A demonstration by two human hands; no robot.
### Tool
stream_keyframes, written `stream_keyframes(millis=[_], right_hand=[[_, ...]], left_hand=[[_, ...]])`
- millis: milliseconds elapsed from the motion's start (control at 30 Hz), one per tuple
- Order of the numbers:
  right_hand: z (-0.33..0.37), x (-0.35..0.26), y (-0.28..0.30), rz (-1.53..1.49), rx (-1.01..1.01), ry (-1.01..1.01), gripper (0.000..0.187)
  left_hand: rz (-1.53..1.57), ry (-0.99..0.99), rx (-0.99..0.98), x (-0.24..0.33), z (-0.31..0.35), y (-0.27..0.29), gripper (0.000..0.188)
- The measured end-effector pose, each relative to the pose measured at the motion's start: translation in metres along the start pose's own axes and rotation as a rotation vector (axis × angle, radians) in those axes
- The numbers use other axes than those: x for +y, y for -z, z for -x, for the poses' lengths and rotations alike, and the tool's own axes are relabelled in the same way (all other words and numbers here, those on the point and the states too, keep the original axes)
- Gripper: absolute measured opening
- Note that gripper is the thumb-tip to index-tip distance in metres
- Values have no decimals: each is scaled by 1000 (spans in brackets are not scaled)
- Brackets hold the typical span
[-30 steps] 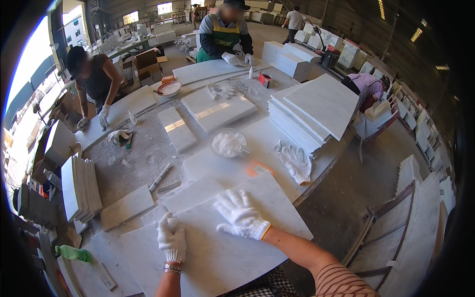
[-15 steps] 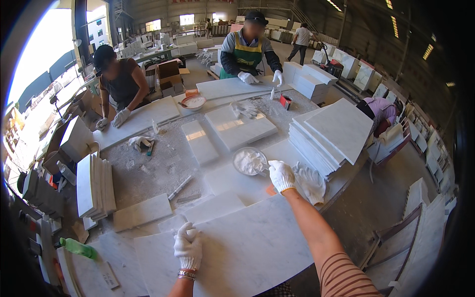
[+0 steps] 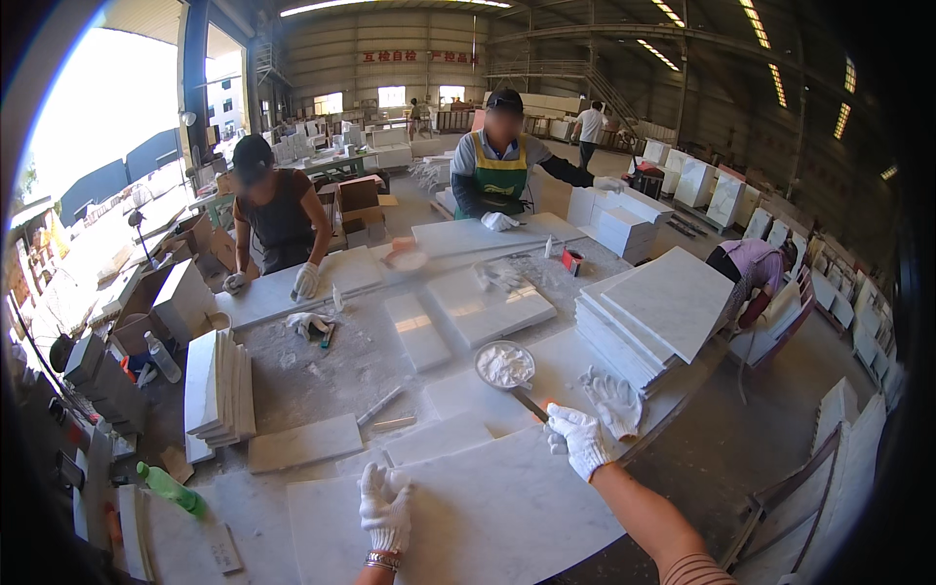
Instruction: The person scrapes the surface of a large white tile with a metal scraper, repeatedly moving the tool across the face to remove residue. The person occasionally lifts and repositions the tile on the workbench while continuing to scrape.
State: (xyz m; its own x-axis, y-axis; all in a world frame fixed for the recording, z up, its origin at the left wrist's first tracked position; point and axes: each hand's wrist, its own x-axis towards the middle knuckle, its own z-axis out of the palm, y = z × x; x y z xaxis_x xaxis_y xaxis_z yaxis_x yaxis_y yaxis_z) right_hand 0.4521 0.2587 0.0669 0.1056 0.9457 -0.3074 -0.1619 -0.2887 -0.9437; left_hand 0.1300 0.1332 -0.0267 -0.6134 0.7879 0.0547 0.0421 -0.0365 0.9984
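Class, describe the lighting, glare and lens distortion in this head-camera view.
Head view: daylight blows out the open doorway at upper left; ceiling strip lights glow; the fisheye bends the stacked slabs' edges near a dark rim; the white-gloved right hand looks sharp.

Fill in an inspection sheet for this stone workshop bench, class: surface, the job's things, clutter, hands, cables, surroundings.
Surface: dusty work table covered with white slabs.
Job's things: large marble slab at the near edge; round pan of white paste with a long handle.
Clutter: loose glove, green bottle, stacked tiles, scraps.
Hands: left hand, gloved, flat on the slab; right hand, gloved, at the end of the pan's handle.
Cables: nothing seen.
Surroundings: two other people across the table, tile stack on the right, open hall.
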Motion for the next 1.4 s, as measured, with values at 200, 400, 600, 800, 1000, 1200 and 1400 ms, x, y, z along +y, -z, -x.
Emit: stream_keyframes(millis=[200,400,600,800,1000,1200,1400], right_hand=[[94,23,-4,89,-242,-105,36],[170,68,-41,272,-538,7,40],[127,57,-30,565,-467,416,37],[-48,19,-25,1115,128,788,47],[-137,13,-39,1516,143,692,34],[-130,-7,-20,1432,262,890,23],[-40,-4,13,89,3,23,28]], left_hand=[[69,56,20,29,99,10,80],[166,502,-404,74,136,-13,33],[351,644,-338,80,114,-3,25],[61,503,-537,73,114,7,30],[-18,366,-551,72,117,4,30],[50,420,-563,66,116,3,30],[171,471,-519,70,114,0,75]])
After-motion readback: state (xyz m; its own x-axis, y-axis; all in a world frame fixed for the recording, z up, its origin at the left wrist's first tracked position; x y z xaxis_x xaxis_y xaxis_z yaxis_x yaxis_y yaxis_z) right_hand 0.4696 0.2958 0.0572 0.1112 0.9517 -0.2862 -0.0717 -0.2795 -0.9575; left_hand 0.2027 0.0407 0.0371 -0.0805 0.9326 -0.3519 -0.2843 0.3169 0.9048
